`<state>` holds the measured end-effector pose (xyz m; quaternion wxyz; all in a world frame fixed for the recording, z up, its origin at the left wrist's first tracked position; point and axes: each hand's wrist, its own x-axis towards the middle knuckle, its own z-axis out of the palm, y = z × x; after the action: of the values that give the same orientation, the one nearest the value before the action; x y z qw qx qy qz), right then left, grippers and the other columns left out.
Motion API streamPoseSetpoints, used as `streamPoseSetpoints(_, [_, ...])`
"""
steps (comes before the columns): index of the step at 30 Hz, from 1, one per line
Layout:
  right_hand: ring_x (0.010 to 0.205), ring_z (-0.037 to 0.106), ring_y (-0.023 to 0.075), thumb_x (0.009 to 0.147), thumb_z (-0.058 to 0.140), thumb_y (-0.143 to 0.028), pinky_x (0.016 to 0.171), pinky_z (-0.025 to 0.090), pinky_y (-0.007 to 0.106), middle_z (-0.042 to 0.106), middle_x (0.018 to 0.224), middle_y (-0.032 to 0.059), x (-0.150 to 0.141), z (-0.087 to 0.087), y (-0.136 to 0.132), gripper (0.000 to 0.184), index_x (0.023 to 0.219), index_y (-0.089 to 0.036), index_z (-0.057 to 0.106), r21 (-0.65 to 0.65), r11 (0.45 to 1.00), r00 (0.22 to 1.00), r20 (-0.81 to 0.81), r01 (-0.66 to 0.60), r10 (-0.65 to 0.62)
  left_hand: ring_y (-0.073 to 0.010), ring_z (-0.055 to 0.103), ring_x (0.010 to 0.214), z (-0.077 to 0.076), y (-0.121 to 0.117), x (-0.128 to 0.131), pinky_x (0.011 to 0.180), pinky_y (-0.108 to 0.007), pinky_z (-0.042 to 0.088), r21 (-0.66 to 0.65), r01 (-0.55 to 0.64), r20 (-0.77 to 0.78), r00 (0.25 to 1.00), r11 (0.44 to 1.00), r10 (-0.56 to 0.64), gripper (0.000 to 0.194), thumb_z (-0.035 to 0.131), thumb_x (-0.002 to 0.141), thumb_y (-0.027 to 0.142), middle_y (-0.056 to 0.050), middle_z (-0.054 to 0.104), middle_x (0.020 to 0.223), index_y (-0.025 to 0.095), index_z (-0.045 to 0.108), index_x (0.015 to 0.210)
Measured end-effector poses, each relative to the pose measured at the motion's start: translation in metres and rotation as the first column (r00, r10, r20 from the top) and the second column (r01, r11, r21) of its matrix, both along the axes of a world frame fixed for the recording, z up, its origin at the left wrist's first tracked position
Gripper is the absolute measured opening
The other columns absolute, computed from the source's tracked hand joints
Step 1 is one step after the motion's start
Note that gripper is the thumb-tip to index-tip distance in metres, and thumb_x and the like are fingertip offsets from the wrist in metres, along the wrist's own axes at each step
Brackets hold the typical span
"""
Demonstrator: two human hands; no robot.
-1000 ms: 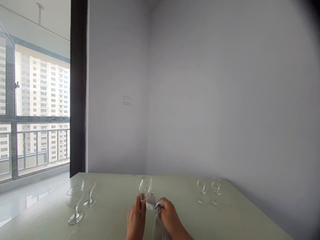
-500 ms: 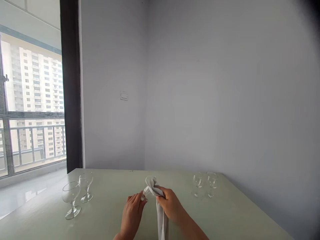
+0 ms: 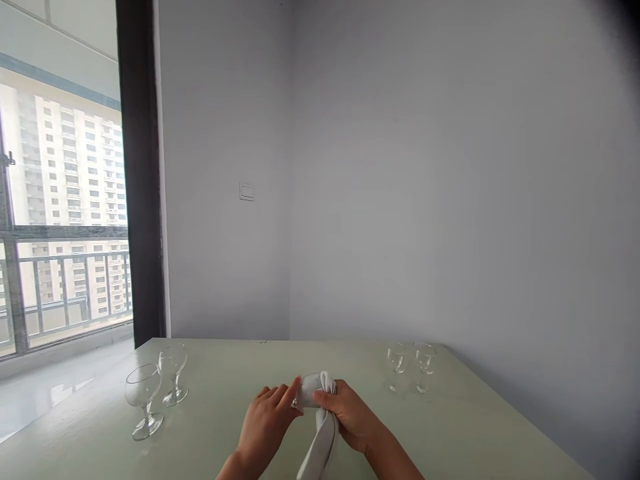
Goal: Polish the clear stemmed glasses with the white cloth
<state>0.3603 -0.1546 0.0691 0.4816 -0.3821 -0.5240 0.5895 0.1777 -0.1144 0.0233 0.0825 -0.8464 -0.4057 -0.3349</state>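
Both my hands meet low in the middle, above the pale green table [image 3: 225, 427]. My left hand [image 3: 264, 420] pinches the stem end of a small clear wine glass [image 3: 303, 396], which lies tilted sideways. My right hand [image 3: 350, 417] is closed round a white cloth [image 3: 320, 440] that wraps the glass's bowl; the cloth's tail hangs down below my hands. Most of the glass is hidden by the cloth and my fingers.
Two stemmed glasses stand at the left, one nearer [image 3: 143, 399] and one farther [image 3: 173, 375]. Two smaller glasses [image 3: 397, 363] [image 3: 425, 363] stand at the right rear. Grey walls close the table's far side and right; a balcony window is at the left.
The glass went from upright to tilted sideways, and my right hand pushed the cloth over its bowl. The hands have drawn closer together and the view shifted slightly right.
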Motion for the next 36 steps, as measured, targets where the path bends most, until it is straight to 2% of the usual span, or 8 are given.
streamPoseSetpoints(3, [0.053,0.028,0.0088,0.064,0.07,-0.041,0.051,0.023,0.023,0.039,0.053,-0.0064,0.012,0.013,-0.01,0.028,0.062,-0.015,0.062,0.137,0.987,0.988,0.137,-0.085,0.066,-0.0119,0.051,0.056,0.014,-0.003,-0.002,0.056,-0.024,0.039,-0.425,0.179,0.271,0.961,0.887,-0.064,0.039,0.062,0.077,0.035,0.003,0.064,0.074,0.027,0.057,0.115])
streamPoseSetpoints(8, [0.052,0.03,0.008,0.065,0.071,-0.033,0.05,0.022,0.022,0.038,0.053,-0.0068,0.035,0.032,-0.021,0.022,0.061,-0.014,0.063,0.197,0.909,0.893,0.347,-0.367,0.286,-0.0065,0.038,0.041,0.033,-0.016,-0.005,0.043,-0.021,0.031,-0.73,0.636,0.601,0.772,0.252,-0.208,0.059,0.058,0.065,0.067,0.003,0.052,0.055,0.014,0.064,0.087])
streamPoseSetpoints(11, [0.052,0.032,0.0077,0.064,0.073,-0.032,0.049,0.024,0.021,0.041,0.052,-0.0065,0.041,0.026,-0.012,0.02,0.062,-0.013,0.065,0.198,0.935,0.92,0.322,-0.296,0.223,-0.0112,0.051,0.049,0.034,-0.019,0.001,0.049,-0.023,0.037,-0.729,0.588,0.548,0.808,0.349,-0.217,0.063,0.047,0.07,0.071,-0.002,0.06,0.064,0.014,0.064,0.089])
streamPoseSetpoints(15, [0.049,0.032,0.007,0.061,0.076,-0.036,0.046,0.024,0.021,0.041,0.05,-0.0059,0.035,0.006,0.009,0.026,0.064,-0.012,0.067,0.081,0.996,0.999,0.041,-0.037,0.034,-0.0226,0.058,0.087,0.03,-0.017,0.014,0.082,-0.039,0.039,-0.402,0.162,0.254,0.965,0.901,-0.061,0.035,0.055,0.082,0.036,-0.005,0.067,0.092,0.024,0.057,0.115])
streamPoseSetpoints(18, [0.053,0.038,0.009,0.068,0.07,-0.044,0.05,0.031,0.022,0.049,0.059,-0.0023,0.025,-0.001,0.014,0.033,0.081,-0.014,0.069,0.04,0.999,0.997,-0.072,-0.004,0.007,-0.0254,0.056,0.091,0.029,-0.017,0.018,0.087,-0.046,0.034,-0.043,-0.073,0.013,0.997,0.996,0.073,0.036,0.055,0.081,0.016,-0.006,0.066,0.095,0.026,0.057,0.116])
streamPoseSetpoints(23, [0.055,0.034,0.0083,0.066,0.073,-0.042,0.05,0.026,0.022,0.044,0.059,-0.0036,0.027,0.014,0.002,0.031,0.075,-0.013,0.068,0.142,0.979,0.989,0.008,-0.145,0.145,-0.0186,0.053,0.071,0.032,-0.015,0.011,0.069,-0.033,0.038,-0.28,0.04,0.133,0.991,0.959,-0.002,0.024,0.053,0.084,0.03,-0.001,0.062,0.073,0.024,0.06,0.107])
streamPoseSetpoints(30, [0.051,0.029,0.007,0.068,0.072,-0.038,0.047,0.02,0.023,0.035,0.053,-0.0069,0.055,0.038,-0.012,0.026,0.069,-0.013,0.065,0.266,0.888,0.896,0.347,-0.376,0.276,-0.0088,0.038,0.045,0.04,-0.02,0.011,0.049,-0.023,0.032,-0.716,0.62,0.582,0.784,0.319,-0.217,0.049,0.049,0.081,0.054,0.005,0.049,0.05,0.014,0.059,0.107])
streamPoseSetpoints(36, [0.054,0.039,0.0092,0.065,0.074,-0.039,0.052,0.028,0.023,0.05,0.057,-0.0026,0.036,0.029,-0.002,0.028,0.073,-0.012,0.07,0.113,0.992,0.998,-0.036,-0.055,0.06,-0.0233,0.056,0.094,0.043,-0.035,0.028,0.093,-0.049,0.033,-0.077,-0.06,0.042,0.997,0.995,0.064,0.047,0.049,0.085,0.016,-0.005,0.065,0.096,0.029,0.044,0.129])
